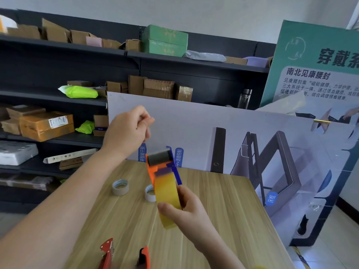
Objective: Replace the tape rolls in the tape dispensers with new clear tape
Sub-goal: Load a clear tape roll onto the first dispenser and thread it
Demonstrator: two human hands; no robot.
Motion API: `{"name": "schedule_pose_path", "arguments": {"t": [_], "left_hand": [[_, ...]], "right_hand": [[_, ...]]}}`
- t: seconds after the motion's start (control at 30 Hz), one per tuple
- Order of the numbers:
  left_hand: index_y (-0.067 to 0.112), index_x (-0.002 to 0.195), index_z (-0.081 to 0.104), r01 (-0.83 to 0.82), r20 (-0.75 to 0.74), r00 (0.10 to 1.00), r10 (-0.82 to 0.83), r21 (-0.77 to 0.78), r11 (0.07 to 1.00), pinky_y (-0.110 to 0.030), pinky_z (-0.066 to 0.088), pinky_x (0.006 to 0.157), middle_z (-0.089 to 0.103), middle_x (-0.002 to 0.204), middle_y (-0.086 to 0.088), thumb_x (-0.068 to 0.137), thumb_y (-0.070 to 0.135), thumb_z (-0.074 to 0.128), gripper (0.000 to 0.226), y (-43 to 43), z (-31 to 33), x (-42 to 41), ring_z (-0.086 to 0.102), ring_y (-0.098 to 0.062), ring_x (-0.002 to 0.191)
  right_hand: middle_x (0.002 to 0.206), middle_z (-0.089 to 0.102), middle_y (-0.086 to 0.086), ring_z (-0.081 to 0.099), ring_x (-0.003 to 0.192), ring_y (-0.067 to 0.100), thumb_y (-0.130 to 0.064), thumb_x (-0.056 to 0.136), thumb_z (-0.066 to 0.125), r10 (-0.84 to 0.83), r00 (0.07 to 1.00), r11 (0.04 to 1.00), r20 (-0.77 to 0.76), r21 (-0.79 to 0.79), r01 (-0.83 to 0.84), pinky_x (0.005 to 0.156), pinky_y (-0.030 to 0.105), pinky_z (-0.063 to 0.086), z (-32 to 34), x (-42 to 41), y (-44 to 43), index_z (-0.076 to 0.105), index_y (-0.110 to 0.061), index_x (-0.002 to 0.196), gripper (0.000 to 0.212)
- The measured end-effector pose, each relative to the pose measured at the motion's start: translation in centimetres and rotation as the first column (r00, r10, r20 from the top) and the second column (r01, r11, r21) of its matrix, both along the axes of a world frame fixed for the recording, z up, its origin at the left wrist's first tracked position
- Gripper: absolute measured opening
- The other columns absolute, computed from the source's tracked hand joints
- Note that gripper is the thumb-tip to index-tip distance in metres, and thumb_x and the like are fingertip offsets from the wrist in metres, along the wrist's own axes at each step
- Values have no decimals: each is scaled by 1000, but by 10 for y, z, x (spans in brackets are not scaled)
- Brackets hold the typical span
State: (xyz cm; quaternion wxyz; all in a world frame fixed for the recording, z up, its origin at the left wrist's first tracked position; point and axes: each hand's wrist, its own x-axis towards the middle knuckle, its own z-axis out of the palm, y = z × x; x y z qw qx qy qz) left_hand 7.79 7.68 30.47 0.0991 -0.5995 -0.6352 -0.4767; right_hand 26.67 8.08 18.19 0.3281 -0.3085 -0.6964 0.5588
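Here the orange-and-blue plastic tape dispenser (152, 170) is held up above the light wood-grain table (223, 210), with a yellowish clear tape roll (167, 193) seated in it. The right hand (187, 211) grips it around the roll, thumb on the front. The left hand (129, 131) is raised above it, fingertips pinched together; whether they hold tape I cannot tell. Two nearly spent tape cores (120, 187) lie on the table behind. The white printed board (194, 123) reads "语音控制" and "床框"; the green poster (310, 45) reads "南北见康腰封".
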Motion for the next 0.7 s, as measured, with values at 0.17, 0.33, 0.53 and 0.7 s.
{"name": "schedule_pose_path", "arguments": {"t": [0.17,0.33,0.53,0.7], "left_hand": [[17,80,54,50,-38,998,-50,-2,999,-36,57,61,65,61,3,96,21,51,17,4,3,5,63,-7,52],[11,83,57,-77,85,993,77,1,997,-40,57,70,67,63,3,97,23,51,19,13,9,-10,65,-14,57],[14,80,58,-24,-8,1000,24,-19,1000,-31,54,66,66,65,3,96,24,53,19,18,13,-3,64,-8,58],[13,79,61,-98,22,995,97,7,995,-36,55,69,66,66,4,94,25,55,20,24,13,-17,63,-12,59]], "right_hand": [[75,59,4,56,68,9,-62,75,63,-133,988,991,-74,-19,132,63,26,49,1,-5,-3,63,-8,95,58],[78,58,-9,56,69,1,-41,76,64,-15,999,1000,-42,20,16,62,16,47,4,0,-6,61,-16,96,33],[88,65,19,58,75,17,-74,72,47,-161,987,983,-26,-90,158,73,34,49,-2,-8,-4,63,-8,98,73],[80,57,2,51,73,14,-47,73,54,-123,991,986,-47,-121,117,68,31,42,-2,-6,-8,59,-2,98,51]]}}
